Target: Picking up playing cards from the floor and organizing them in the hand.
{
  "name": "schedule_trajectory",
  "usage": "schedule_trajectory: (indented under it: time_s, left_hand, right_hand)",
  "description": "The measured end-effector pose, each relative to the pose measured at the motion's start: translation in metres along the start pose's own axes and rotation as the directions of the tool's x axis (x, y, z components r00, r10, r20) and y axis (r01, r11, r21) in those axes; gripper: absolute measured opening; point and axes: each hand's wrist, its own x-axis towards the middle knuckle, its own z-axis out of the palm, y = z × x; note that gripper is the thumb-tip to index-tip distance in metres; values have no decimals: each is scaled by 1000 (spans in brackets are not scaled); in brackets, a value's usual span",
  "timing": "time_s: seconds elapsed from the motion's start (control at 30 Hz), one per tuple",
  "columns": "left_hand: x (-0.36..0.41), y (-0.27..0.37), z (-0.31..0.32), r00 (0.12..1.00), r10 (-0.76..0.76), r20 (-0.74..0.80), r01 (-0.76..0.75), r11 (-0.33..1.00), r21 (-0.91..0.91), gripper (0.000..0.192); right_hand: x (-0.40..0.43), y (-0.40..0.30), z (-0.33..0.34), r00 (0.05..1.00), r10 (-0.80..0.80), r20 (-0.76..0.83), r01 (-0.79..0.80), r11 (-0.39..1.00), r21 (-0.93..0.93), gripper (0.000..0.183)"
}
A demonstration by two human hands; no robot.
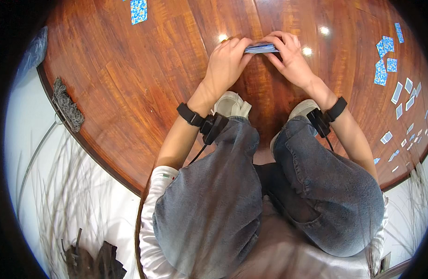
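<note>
Ahead of my shoes, both hands hold one small stack of playing cards [261, 48] just over the wooden floor [154, 90]. My left hand [229, 61] grips the stack's left end between thumb and fingers. At the right end, my right hand [290, 55] has its fingers along the top and its thumb below. The cards lie edge-on to my view, so their faces are hidden. Near the top left, a blue patterned card [139, 12] rests on the floor. Further blue patterned cards [380, 72] lie at the upper right, some overlapping.
Pale-bordered cards [397, 93] and smaller scattered cards [386, 137] spread down the right side. A grey mop head [68, 104] lies at the floor's left edge, near a clear plastic bag [36, 48]. Dark straps with black devices circle both wrists; cables hang from them.
</note>
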Motion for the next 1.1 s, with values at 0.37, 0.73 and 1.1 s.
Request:
schedule_trajectory:
  time_s: [0.37, 0.73, 1.1]
  left_hand:
    - [1, -9, 9, 996, -18, 91, 26, 996, -81, 17]
    - [0, -24, 18, 993, 61, 98, -51, 993, -106, 7]
    - [4, -4, -42, 933, -37, 357, 282, 692, -665, 28]
  right_hand:
    - [-4, 10, 9, 990, 4, 140, -17, 995, 94, 34]
    - [19, 11, 2, 958, -33, 286, 1, 994, 112, 21]
    - [65, -44, -32, 872, -14, 489, -424, 478, 769, 54]
